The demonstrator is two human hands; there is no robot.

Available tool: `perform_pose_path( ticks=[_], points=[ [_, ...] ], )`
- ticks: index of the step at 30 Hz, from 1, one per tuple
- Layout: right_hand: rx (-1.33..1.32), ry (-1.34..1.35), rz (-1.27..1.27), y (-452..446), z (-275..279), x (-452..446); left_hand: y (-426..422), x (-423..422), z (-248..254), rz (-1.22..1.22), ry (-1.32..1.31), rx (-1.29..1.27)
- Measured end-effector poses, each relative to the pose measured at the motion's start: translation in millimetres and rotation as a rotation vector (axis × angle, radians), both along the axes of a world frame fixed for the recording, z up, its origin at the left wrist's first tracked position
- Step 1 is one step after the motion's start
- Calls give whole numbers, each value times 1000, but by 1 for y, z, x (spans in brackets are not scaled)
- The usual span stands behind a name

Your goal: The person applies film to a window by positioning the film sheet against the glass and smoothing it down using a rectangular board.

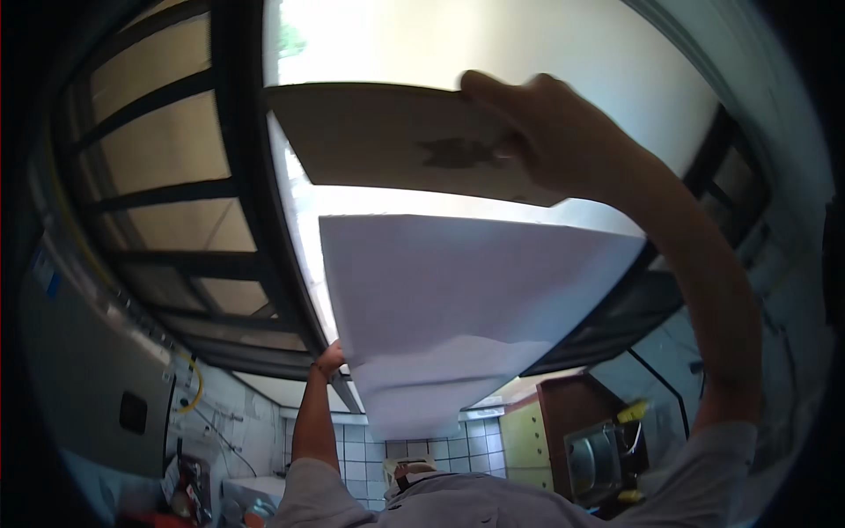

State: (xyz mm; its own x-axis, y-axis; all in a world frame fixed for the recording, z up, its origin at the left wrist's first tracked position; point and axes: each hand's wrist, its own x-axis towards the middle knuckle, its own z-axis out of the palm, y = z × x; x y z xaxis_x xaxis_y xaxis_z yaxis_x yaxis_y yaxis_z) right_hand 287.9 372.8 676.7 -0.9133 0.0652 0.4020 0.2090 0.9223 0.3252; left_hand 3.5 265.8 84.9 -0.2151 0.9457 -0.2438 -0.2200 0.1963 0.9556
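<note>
"In the head view, what does your right hand do?"

"My right hand (550, 132) is closed on the flat board (361, 136) near its right end, fingers at the top edge and thumb on the face towards me. A dark mark (453, 152) shows beside the thumb."

"And your left?"

"My left hand (331, 356) is lower, at the left edge of the large white sheet (466, 282). Part of it is hidden, so I can't tell whether it grips or only touches."

"Where are the board and sheet?"

"The board is raised at the far side, across a bright opening. The sheet spreads below it in the middle, with creases across its lower part and its narrow-looking end towards me, over the tiled floor (355, 451)."

"What lies around them?"

"A dark-framed window (231, 189) is on the left, and more dark framing (607, 321) on the right. At the near right I see a metal sink (591, 459) in a reddish-brown counter (563, 407), with yellow cabinet doors (525, 440) just left of it."
</note>
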Motion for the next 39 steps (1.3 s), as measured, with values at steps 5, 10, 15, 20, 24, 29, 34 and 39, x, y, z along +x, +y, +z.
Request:
perform_pose_path(
  ticks=[5,10,15,20,24,29,34,39],
  points=[
    [189,113,89,32,37,57,-1,-6,-3,5,112,62],
    [-77,97,-259,26,97,138,4,-19,-44,57,-98,92],
    [-125,64,-152,54,86,162,-1,-33,-62,-36,154,206],
    [287,215,10,103,34,167,-15,-12,-12,85,-352,50],
    [-58,22,-194,99,12,173,-11,-11,-3,12,-277,125],
    [158,306,-100,121,30,214,-2,-23,-8,-61,-211,131],
    [-74,100,-152,103,75,244,0,-45,-45,-620,2181,291],
    [42,81,-87,145,49,238,-5,-40,-38,-427,1910,370]
  ],
)
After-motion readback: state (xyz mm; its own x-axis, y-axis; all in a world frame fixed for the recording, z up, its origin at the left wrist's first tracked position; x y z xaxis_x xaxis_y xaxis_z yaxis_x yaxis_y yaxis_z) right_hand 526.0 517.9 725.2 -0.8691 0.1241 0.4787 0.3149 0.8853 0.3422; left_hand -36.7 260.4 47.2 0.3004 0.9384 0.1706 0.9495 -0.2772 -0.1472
